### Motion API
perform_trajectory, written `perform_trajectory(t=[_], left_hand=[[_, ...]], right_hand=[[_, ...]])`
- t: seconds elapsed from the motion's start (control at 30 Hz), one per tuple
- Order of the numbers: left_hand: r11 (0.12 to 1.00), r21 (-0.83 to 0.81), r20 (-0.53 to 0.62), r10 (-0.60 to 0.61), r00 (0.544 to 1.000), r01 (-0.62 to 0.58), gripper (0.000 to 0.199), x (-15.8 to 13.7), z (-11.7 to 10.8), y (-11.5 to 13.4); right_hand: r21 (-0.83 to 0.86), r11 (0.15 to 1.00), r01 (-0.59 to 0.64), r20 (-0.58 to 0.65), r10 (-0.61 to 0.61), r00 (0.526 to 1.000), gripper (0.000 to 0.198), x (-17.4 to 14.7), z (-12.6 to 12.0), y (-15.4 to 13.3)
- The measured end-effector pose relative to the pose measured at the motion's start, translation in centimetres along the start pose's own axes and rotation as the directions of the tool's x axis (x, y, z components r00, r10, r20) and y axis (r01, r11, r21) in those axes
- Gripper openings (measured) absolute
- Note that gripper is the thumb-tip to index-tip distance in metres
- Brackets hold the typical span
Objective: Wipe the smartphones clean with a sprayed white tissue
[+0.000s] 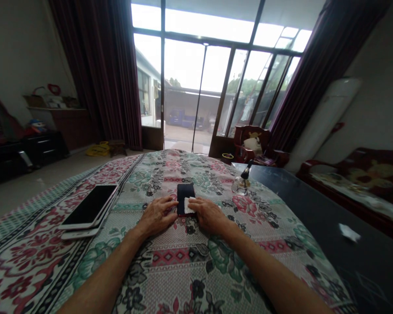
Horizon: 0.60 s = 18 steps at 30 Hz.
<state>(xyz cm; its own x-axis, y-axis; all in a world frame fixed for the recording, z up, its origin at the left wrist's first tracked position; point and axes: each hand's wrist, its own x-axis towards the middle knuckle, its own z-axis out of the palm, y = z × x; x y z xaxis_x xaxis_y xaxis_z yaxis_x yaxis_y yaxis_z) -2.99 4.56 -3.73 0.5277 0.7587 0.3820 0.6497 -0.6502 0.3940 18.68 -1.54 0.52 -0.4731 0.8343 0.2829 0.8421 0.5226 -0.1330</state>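
Observation:
A small dark rectangular phone (185, 192) lies flat on the floral tablecloth, with a little red showing along its near edge. My right hand (209, 213) pinches a folded white tissue (189, 206) and presses it on the phone's right side. At the phone's left edge rests my left hand (159, 213), its fingers stretched out and lightly bent, the tips at the edge. No object shows in that hand.
Several white-framed devices with a black screen (90, 205) are stacked to the left. A clear glass bottle (240, 186) with a black-handled top stands at the right. Beyond it, a dark tabletop (301, 196) carries a crumpled white tissue (349, 233).

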Motion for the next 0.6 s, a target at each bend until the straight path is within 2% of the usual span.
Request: perform_trajectory(t=[0.17,0.4,0.6], left_hand=[[0.999,-0.004,-0.005,-0.037,0.999,0.037,0.044,0.0,0.1,0.2],[0.995,0.095,0.033,-0.011,0.999,0.008,0.041,0.0,0.3,0.5],[0.996,0.086,0.032,-0.002,0.999,0.000,0.038,-0.1,0.3,1.4]], right_hand=[[-0.025,1.000,0.014,0.002,-0.014,1.000,0.034,0.0,0.2,0.2],[-0.051,0.999,0.007,0.003,-0.007,1.000,0.031,0.2,0.4,0.0],[-0.039,0.999,-0.019,0.016,0.020,1.000,0.029,0.1,0.1,-0.6]])
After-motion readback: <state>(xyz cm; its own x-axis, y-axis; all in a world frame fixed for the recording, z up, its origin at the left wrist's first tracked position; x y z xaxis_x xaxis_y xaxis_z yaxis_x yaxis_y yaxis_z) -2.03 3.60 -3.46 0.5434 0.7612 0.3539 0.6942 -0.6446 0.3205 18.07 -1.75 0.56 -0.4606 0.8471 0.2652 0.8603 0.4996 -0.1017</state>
